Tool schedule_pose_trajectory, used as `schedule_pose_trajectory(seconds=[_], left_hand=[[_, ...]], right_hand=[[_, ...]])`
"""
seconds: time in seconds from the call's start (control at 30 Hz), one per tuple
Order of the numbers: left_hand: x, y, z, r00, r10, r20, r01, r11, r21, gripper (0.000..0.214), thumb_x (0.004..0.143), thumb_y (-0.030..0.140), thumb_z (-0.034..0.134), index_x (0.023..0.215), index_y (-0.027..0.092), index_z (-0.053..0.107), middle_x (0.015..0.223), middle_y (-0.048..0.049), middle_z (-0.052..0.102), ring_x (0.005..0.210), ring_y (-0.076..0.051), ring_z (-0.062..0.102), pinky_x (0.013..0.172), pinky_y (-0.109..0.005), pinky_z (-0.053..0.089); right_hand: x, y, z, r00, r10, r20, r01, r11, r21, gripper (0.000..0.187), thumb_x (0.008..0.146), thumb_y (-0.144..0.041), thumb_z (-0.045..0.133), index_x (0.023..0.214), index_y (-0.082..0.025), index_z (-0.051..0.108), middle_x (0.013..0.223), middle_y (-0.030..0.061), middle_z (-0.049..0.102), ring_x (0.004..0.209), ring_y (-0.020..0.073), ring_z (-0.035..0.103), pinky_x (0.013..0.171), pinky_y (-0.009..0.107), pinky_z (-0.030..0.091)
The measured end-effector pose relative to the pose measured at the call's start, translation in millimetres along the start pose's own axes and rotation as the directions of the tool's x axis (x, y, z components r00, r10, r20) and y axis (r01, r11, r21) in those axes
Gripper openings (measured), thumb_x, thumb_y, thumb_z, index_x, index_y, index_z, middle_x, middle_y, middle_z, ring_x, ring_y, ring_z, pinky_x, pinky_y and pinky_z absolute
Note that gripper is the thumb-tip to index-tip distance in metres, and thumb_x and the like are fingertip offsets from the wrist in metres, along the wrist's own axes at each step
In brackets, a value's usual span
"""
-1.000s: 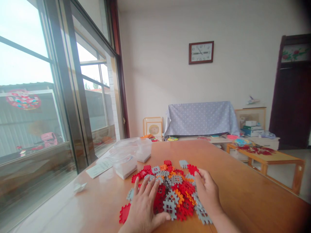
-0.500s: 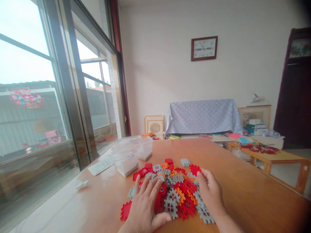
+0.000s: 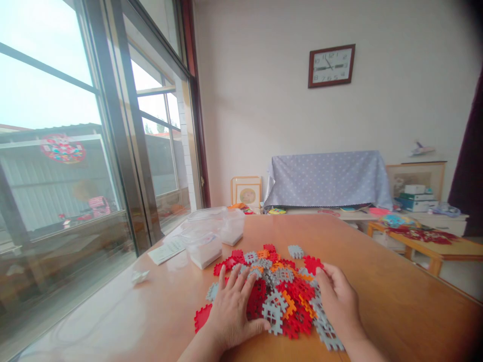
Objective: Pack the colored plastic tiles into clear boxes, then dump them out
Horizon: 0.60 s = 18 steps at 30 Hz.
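Note:
A loose pile of notched, interlocking plastic building pieces (image 3: 296,289) in red, grey and orange lies on the wooden table. My left hand (image 3: 232,314) rests on the pile's left side, palm down and fingers spread, covering some pieces. A grey window-shaped piece (image 3: 272,318) lies by its thumb tip. At the right edge, my right hand (image 3: 339,296) is curled, thumb and forefinger closed at the edge of a red square piece (image 3: 312,263). Its other fingers are partly hidden. Beneath this hand lie grey lattice pieces (image 3: 329,334).
Clear plastic containers (image 3: 206,249) and a printed paper sheet (image 3: 166,250) sit at the table's back left, near a crumpled scrap (image 3: 140,276). Windows (image 3: 113,151) line the left. Beyond the table are a cloth-covered object (image 3: 328,178) and a low wooden table (image 3: 449,249).
The whole view has shifted, so the room and table sit further right in the picture. Both hands keep nearly the same pose and place on the pile.

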State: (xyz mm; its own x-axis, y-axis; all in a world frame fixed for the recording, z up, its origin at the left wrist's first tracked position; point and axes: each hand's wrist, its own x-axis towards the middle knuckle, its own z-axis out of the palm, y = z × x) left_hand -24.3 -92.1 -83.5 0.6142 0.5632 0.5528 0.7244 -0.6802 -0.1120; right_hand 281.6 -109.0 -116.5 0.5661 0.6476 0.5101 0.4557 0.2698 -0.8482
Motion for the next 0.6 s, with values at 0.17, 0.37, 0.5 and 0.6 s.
schedule_pose_trajectory(seconds=[0.17,0.37,0.5,0.6], left_hand=[[0,-2,1.6,1.000,-0.010,0.004,0.010,1.000,-0.027,0.097,0.077,0.085,0.053,0.154,0.028,0.040,0.150,-0.0105,0.053,0.142,-0.041,0.040,0.122,-0.064,0.007],[-2,1,-5.3,0.999,-0.039,0.014,0.040,0.997,-0.068,0.094,0.081,0.083,0.052,0.155,0.028,0.038,0.151,-0.0095,0.052,0.143,-0.040,0.039,0.122,-0.065,0.004],[-2,2,-10.0,0.999,-0.044,0.004,0.044,0.998,-0.043,0.089,0.084,0.079,0.052,0.155,0.028,0.038,0.151,-0.0088,0.053,0.143,-0.038,0.039,0.123,-0.064,0.006],[-3,1,-11.6,0.999,-0.037,0.007,0.037,0.999,-0.021,0.083,0.089,0.074,0.051,0.155,0.027,0.037,0.151,-0.0083,0.053,0.145,-0.037,0.036,0.124,-0.061,0.006]], right_hand=[[-1,-1,-1,1.000,0.011,-0.001,-0.011,1.000,-0.009,0.042,0.089,-0.057,0.056,0.108,-0.021,0.067,0.097,0.0075,0.076,0.088,0.0251,0.070,0.081,0.033,0.054],[-1,-1,-1,0.997,0.069,0.020,-0.069,0.998,0.013,0.041,0.089,-0.058,0.057,0.108,-0.023,0.066,0.099,0.0066,0.076,0.092,0.0251,0.071,0.084,0.034,0.053],[0,-3,-2,0.997,0.078,0.019,-0.078,0.997,0.001,0.041,0.088,-0.059,0.057,0.106,-0.023,0.066,0.097,0.0053,0.076,0.090,0.0242,0.070,0.084,0.032,0.054],[-1,-5,-3,0.998,0.060,0.016,-0.060,0.998,0.005,0.042,0.087,-0.059,0.057,0.104,-0.023,0.067,0.096,0.0053,0.076,0.088,0.0240,0.070,0.081,0.031,0.055]])
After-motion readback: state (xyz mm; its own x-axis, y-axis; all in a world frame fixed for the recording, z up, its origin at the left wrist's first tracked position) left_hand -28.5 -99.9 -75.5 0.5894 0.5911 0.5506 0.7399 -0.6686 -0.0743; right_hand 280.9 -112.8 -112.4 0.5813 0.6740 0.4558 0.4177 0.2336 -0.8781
